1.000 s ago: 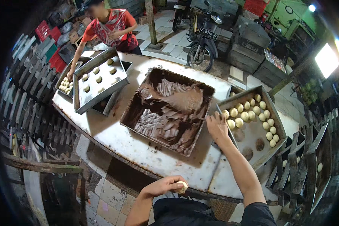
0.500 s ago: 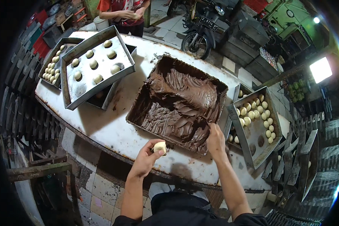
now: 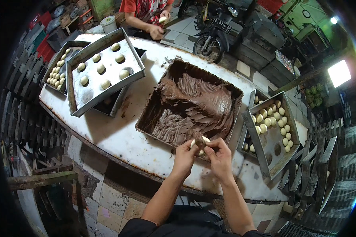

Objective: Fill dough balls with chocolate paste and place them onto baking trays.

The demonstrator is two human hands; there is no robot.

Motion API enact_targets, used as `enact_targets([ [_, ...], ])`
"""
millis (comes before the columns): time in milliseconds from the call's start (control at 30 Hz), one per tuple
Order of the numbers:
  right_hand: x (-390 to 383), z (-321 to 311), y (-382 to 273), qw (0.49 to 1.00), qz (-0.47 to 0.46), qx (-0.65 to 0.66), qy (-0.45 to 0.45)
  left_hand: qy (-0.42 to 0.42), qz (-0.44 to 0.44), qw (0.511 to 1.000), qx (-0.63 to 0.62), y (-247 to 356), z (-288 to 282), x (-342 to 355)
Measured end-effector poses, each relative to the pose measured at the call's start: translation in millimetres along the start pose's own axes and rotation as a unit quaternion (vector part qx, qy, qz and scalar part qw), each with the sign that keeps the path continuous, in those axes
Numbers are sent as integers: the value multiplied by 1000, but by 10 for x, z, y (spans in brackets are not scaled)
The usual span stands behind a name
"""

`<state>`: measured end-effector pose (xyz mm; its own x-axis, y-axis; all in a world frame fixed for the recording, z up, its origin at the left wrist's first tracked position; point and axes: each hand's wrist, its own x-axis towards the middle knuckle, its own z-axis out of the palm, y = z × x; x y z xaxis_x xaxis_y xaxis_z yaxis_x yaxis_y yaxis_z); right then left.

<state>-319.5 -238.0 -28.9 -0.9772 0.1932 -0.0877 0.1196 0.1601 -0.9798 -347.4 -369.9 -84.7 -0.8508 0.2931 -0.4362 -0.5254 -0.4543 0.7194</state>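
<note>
Just past the near rim of a deep square pan [image 3: 158, 140] of thick brown chocolate-like paste [image 3: 201, 98], my two hands meet. My left hand [image 3: 184, 160] is closed on a pale piece of dough [image 3: 206, 140], which has a smear of brown paste across it. Against the right side of the dough, my right hand [image 3: 218, 158] has its fingers pinched together. Whether those fingers grip the dough itself or a small paste-covered tool is hidden. The paste is heaped at the far and right side of the pan and scraped low at the near left.
Metal trays of round dough balls stand on both sides: a tilted stacked tray [image 3: 103, 96] at left, another tray [image 3: 265, 156] at right. Across the white table [image 3: 118, 136], a person in red [image 3: 146, 15] handles dough. Behind stands a motorcycle [image 3: 211, 37]; racks line the sides.
My right hand has come out of the paste toward my left hand. My left hand has moved right with the dough, which now carries brown paste. The person opposite has shifted right, hands apart.
</note>
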Motion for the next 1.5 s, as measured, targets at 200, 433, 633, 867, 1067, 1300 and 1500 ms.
enact_targets([
  [200, 136, -378, -35, 958, -220, -176, 44, -11, 97, 966, -241, 407, 17, -19],
  [433, 380, -1466, 500, 882, -251, -397, 36, -115, 44, 992, -5, 89, 469, -559],
  [633, -1080, -2110, -57, 944, -106, 201, -240, -150, 39, 987, 52, -520, 1662, -1686],
  [867, -2236, -3460, -287, 963, -248, 59, -83, -138, 84, 983, 86, -1414, 2879, -1982],
  [1067, -2519, -4213, 148, 890, -145, 432, -17, -232, 172, 945, 154, -1841, 3947, -2410],
  [1300, -2870, -4258, -258, 955, -253, 111, 112, -179, 352, 869, 298, -1825, 3987, -2284],
  [1500, -2673, -3981, -379, 955, -154, 232, 101, -235, 403, 813, 349, -1555, 3801, -2383],
])
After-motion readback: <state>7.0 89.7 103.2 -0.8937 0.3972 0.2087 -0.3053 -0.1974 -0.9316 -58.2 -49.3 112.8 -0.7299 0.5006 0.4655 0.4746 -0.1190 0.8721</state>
